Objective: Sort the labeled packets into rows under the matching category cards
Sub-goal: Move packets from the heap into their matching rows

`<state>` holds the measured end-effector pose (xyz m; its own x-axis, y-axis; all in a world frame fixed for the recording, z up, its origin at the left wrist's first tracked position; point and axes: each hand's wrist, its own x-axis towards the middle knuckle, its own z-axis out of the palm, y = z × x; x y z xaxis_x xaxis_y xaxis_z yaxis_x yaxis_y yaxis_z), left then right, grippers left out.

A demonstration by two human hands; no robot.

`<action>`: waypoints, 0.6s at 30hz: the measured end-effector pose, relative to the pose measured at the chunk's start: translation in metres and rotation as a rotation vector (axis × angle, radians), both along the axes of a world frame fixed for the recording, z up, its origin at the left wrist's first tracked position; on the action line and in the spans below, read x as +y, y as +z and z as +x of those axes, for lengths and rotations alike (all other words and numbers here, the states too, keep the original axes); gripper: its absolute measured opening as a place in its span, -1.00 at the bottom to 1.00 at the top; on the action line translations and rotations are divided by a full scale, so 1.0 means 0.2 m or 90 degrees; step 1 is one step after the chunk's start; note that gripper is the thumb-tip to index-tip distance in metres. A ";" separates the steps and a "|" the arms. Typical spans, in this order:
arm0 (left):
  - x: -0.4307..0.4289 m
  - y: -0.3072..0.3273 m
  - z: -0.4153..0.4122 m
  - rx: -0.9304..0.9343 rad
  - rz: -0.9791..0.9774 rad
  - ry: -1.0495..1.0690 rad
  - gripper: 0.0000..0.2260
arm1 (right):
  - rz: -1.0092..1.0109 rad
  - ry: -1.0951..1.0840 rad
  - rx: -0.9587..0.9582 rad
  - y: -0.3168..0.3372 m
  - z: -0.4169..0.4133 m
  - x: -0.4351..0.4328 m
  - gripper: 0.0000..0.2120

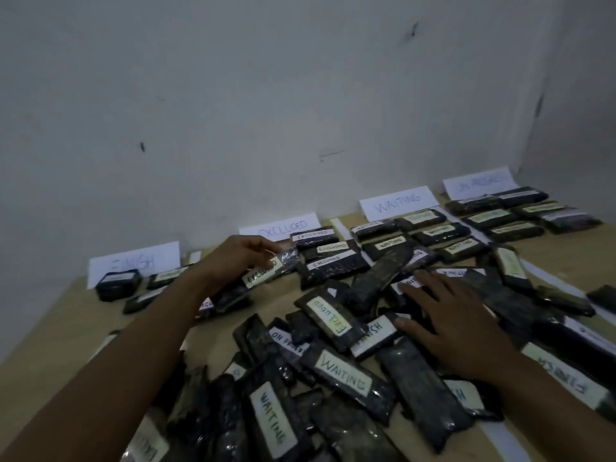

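Left hand (238, 255) reaches forward, arm extended, fingers pinching an EXCLUDED packet (266, 273) near the EXCLUDED card (283, 225); right hand (443, 323) lies flat, fingers spread, on the pile (333, 371).

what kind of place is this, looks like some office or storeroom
Hard to say; probably a plain indoor room with a makeshift sorting desk: a bare scuffed wall, a wooden table, and handwritten category cards propped against the wall.

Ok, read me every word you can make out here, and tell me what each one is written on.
"EXCLUDED": wall card
"WAITING": wall card
"FINISH", faint: wall card
Rightmost card: too blurred to read
"EXCLUDED": packet in left hand
"EXCLUDED": pile packet
"WAITING": pile packet
"WAITING": front packet
"ON PROG...", partly covered: pile packet
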<state>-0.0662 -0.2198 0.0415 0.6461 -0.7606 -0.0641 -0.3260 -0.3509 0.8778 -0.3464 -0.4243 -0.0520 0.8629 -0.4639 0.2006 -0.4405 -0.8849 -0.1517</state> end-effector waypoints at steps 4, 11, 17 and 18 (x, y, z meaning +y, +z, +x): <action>0.15 0.00 0.09 -0.053 0.055 0.012 -0.83 | -0.019 -0.009 -0.006 0.00 0.00 0.02 -0.18; 0.28 -0.13 0.07 -0.140 0.143 -0.025 -0.88 | -0.032 -0.012 0.003 0.01 0.01 0.03 -0.18; 0.28 -0.14 0.02 -0.277 0.127 -0.028 -0.84 | -0.041 -0.019 0.000 0.00 0.01 0.03 -0.23; 0.29 -0.14 0.02 -0.306 0.131 -0.032 -0.85 | -0.041 -0.018 -0.002 0.00 0.01 0.03 -0.23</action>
